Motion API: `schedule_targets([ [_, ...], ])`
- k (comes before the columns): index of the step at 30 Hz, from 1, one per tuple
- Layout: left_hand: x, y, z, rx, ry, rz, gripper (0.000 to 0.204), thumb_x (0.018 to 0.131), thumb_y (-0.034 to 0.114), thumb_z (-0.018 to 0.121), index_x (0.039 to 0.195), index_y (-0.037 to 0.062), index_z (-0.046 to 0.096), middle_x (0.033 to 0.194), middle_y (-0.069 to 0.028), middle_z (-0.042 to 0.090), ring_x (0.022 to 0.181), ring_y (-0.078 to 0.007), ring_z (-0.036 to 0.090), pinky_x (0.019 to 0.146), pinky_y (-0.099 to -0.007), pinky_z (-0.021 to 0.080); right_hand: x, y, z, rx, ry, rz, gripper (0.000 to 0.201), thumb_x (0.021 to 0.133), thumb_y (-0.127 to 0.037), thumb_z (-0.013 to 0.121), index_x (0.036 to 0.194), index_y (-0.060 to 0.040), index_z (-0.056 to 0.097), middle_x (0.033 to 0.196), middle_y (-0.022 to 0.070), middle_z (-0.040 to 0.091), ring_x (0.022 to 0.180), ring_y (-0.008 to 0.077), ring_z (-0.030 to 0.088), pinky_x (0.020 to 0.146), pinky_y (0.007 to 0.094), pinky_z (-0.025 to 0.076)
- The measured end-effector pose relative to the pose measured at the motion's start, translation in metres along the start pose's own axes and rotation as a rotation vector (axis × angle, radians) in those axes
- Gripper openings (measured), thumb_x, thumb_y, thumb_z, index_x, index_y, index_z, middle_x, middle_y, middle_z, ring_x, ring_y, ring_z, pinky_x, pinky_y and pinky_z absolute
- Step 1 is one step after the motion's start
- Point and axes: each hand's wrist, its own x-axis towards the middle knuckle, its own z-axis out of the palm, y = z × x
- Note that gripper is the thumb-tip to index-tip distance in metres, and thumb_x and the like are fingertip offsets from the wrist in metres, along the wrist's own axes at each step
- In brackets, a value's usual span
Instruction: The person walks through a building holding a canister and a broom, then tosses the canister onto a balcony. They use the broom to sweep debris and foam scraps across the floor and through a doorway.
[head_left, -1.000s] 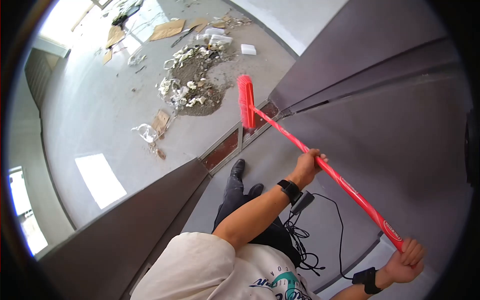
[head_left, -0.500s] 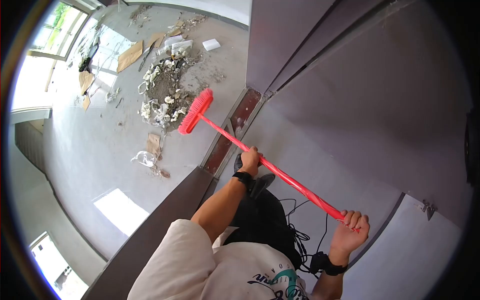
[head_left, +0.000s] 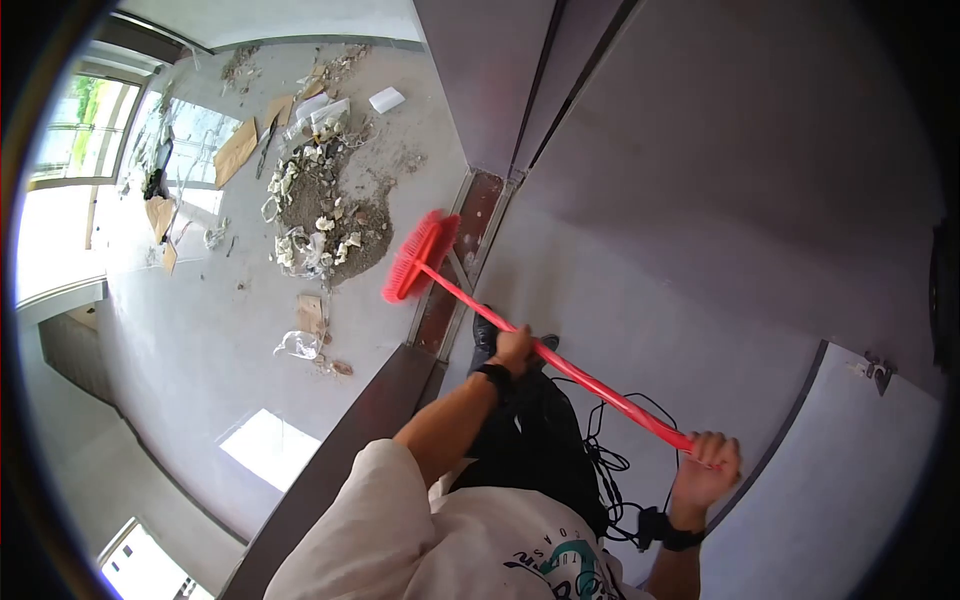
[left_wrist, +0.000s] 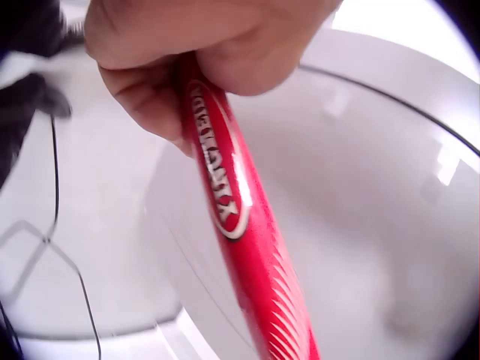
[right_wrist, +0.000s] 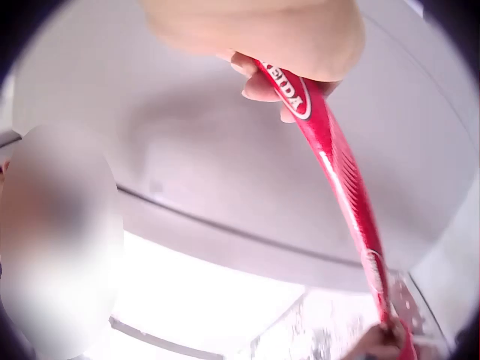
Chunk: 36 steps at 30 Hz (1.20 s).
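Note:
A red broom slants across the head view, its bristled head (head_left: 420,258) over the near edge of the tiled room, overlapping the doorway's threshold strip (head_left: 436,318). Whether the bristles touch the floor I cannot tell. My left hand (head_left: 516,350) grips the handle (head_left: 610,396) partway along, and my right hand (head_left: 712,468) is wrapped round its top end. Curled fingers of my left hand (left_wrist: 202,45) hold the handle (left_wrist: 247,247) in the left wrist view. The right wrist view has my right hand (right_wrist: 262,34) round the handle (right_wrist: 349,187).
Beyond the threshold lies a pile of grit and crumpled scraps (head_left: 320,210), with cardboard (head_left: 236,152) and a white block (head_left: 386,99) farther off. Dark panels (head_left: 520,80) flank the doorway. Black cables (head_left: 606,460) hang beside my legs.
The broom head first swung over to the grit pile's edge, then came back towards the threshold. Both hands have kept their grip on the handle, and the head view has turned.

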Motion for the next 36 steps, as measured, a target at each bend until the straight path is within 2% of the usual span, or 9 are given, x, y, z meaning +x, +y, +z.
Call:
schedule_targets([
  [4,0.012,0.054,-0.072,-0.048,0.269,0.116,0.023,0.081,0.021,0.048,0.077,-0.0011,0.052,0.067,-0.0111,0.056,0.053,-0.0229,0.057,0.049,-0.0341,0.048,-0.014,0.042,0.030,-0.145,-0.107,0.145,0.025,0.088,-0.011,0.036,0.063,-0.0108,0.032,0.061,0.0040,0.037,0.061,0.0192,0.040,0.084,0.0435,0.040],
  [8,-0.047,0.050,-0.011,-0.017,0.001,0.152,0.024,0.083,0.020,0.049,0.080,-0.0031,0.051,0.067,-0.0130,0.058,0.054,-0.0235,0.058,0.046,-0.0327,0.049,0.009,-0.015,-0.011,0.074,0.013,0.078,0.032,0.093,-0.016,0.038,0.062,-0.0121,0.032,0.059,0.0015,0.036,0.061,0.0161,0.039,0.084,0.0398,0.041],
  [12,-0.079,0.025,0.082,0.082,-0.213,-0.037,0.024,0.084,0.017,0.057,0.086,-0.0069,0.054,0.079,-0.0144,0.061,0.066,-0.0245,0.064,0.058,-0.0306,0.056,0.002,-0.090,-0.051,0.012,0.343,-0.040,0.037,0.093,-0.019,0.041,0.057,-0.0108,0.039,0.051,0.0032,0.043,0.059,0.0173,0.050,0.079,0.0396,0.047],
  [17,-0.054,0.013,0.122,0.320,-0.306,-0.026,0.027,0.084,0.019,0.057,0.088,-0.0078,0.055,0.075,-0.0142,0.062,0.064,-0.0242,0.065,0.057,-0.0302,0.057,-0.017,-0.076,-0.038,-0.171,0.779,-0.090,0.038,0.091,-0.022,0.043,0.055,-0.0116,0.039,0.049,0.0033,0.045,0.059,0.0172,0.054,0.085,0.0396,0.043],
  [19,0.010,-0.003,0.096,0.482,-0.259,0.182,0.025,0.083,0.018,0.055,0.082,-0.0070,0.054,0.069,-0.0133,0.060,0.058,-0.0245,0.063,0.050,-0.0324,0.052,-0.020,-0.037,-0.039,-0.079,0.658,-0.062,0.036,0.090,-0.021,0.043,0.055,-0.0116,0.042,0.051,0.0035,0.047,0.065,0.0193,0.055,0.090,0.0421,0.039],
  [24,0.036,0.080,-0.007,-0.008,0.152,0.292,0.019,0.080,0.012,0.049,0.067,0.0000,0.047,0.056,-0.0101,0.053,0.043,-0.0224,0.054,0.039,-0.0333,0.044,-0.018,0.059,0.012,-0.021,0.242,0.259,0.028,0.093,-0.019,0.040,0.069,-0.0072,0.047,0.073,0.0057,0.056,0.091,0.0256,0.056,0.090,0.0429,0.041],
  [27,-0.006,0.065,-0.001,-0.052,0.139,0.376,0.016,0.081,0.012,0.048,0.070,0.0002,0.046,0.057,-0.0096,0.053,0.043,-0.0214,0.053,0.039,-0.0329,0.044,-0.009,0.027,-0.004,-0.027,0.178,0.188,0.028,0.093,-0.018,0.039,0.066,-0.0093,0.041,0.068,0.0050,0.050,0.087,0.0237,0.056,0.091,0.0436,0.040],
  [33,-0.104,0.002,0.079,0.053,-0.342,-0.199,0.025,0.084,0.019,0.052,0.087,-0.0056,0.050,0.072,-0.0137,0.062,0.058,-0.0245,0.064,0.049,-0.0302,0.053,0.001,-0.141,-0.034,-0.053,-0.187,-0.039,0.030,0.092,-0.013,0.039,0.063,-0.0118,0.031,0.059,0.0038,0.033,0.059,0.0159,0.038,0.085,0.0394,0.039],
  [36,-0.077,-0.019,0.083,0.063,-0.423,-0.264,0.026,0.083,0.021,0.054,0.087,-0.0051,0.051,0.073,-0.0136,0.062,0.059,-0.0245,0.065,0.052,-0.0309,0.055,-0.005,-0.141,0.003,-0.090,-0.394,-0.039,0.029,0.089,-0.007,0.041,0.063,-0.0122,0.030,0.058,0.0041,0.032,0.059,0.0157,0.036,0.089,0.0392,0.038],
])
